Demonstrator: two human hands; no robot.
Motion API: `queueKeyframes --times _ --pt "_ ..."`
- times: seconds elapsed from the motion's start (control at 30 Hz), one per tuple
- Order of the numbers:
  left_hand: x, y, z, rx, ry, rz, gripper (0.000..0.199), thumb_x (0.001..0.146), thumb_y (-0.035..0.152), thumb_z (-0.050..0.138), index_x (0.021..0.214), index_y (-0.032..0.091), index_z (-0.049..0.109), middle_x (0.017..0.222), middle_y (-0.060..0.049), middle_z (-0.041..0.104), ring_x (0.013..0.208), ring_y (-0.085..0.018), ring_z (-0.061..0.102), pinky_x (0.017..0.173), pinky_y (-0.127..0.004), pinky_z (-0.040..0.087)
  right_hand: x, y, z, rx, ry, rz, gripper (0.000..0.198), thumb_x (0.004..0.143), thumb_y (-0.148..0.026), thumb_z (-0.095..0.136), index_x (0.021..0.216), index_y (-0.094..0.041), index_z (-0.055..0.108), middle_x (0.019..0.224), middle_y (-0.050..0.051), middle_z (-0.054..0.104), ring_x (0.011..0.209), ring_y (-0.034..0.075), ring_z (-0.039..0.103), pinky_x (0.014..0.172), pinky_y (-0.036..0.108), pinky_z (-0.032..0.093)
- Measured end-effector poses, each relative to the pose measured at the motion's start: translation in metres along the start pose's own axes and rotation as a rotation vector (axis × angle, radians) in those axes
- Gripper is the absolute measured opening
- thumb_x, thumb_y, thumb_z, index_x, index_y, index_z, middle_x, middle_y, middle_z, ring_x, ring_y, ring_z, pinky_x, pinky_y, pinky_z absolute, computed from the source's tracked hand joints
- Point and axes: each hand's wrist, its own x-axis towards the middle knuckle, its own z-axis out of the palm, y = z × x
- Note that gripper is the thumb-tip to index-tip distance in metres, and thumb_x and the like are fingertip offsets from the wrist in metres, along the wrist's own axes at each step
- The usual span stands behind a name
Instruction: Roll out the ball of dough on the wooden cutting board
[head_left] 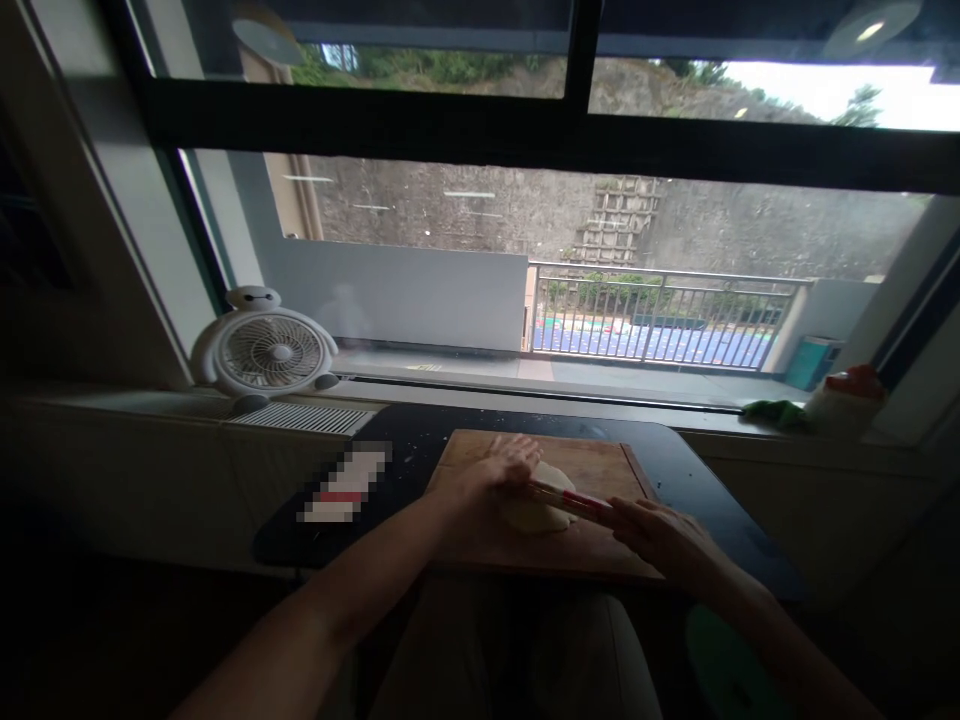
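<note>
A flattened round of pale dough lies on a wooden board. Slanting across the dough is a slim rolling pin with red and white on its surface. My left hand is over the pin's far left end, its fingers pointing forward and a little blurred; it hides that end. At the other end, my right hand is closed round the pin, near the board's right side. Part of the dough is covered by the pin and my left hand.
Under the board is a dark table with white specks. A blurred-out pale item lies on its left. A white fan stands by the window sill. Something green and a pale container sit at right.
</note>
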Motion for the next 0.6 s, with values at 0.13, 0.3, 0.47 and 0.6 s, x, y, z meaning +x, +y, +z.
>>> queueKeyframes --times 0.13,0.3,0.47,0.6 --pt "-0.048 0.013 0.001 0.087 -0.024 0.010 0.044 0.093 0.031 0.026 0.129 0.016 0.046 0.140 -0.010 0.043 0.133 -0.024 0.031 0.109 -0.051 0.015 -0.001 0.000 -0.003 -0.096 0.029 -0.017 0.038 0.086 -0.028 0.051 0.124 -0.032 0.052 0.096 0.003 0.064 0.084 0.020 0.061 0.067 0.029 0.044" --pt "-0.100 0.027 0.010 0.097 0.130 0.028 0.049 0.095 0.034 0.019 0.136 0.014 0.038 0.140 -0.009 0.042 0.134 -0.020 0.028 0.112 -0.044 0.014 -0.006 0.002 -0.001 -0.078 0.046 -0.055 0.038 0.084 -0.025 0.055 0.121 -0.029 0.053 0.097 0.004 0.063 0.092 0.020 0.058 0.077 0.031 0.044" --pt "-0.070 0.021 0.008 0.125 0.038 -0.023 0.046 0.094 0.034 0.021 0.130 0.018 0.046 0.140 -0.009 0.043 0.135 -0.023 0.026 0.110 -0.050 0.013 -0.002 0.010 0.003 -0.040 0.075 -0.056 0.035 0.090 -0.033 0.047 0.124 -0.030 0.050 0.100 0.004 0.062 0.092 0.020 0.057 0.077 0.030 0.043" --pt "-0.022 0.005 -0.002 0.123 -0.086 -0.056 0.043 0.091 0.035 0.032 0.129 0.022 0.047 0.140 -0.008 0.043 0.138 -0.024 0.019 0.108 -0.051 0.014 0.013 0.019 0.009 -0.037 0.084 -0.037 0.032 0.094 -0.035 0.038 0.121 -0.029 0.054 0.098 0.004 0.063 0.091 0.018 0.058 0.077 0.029 0.043"
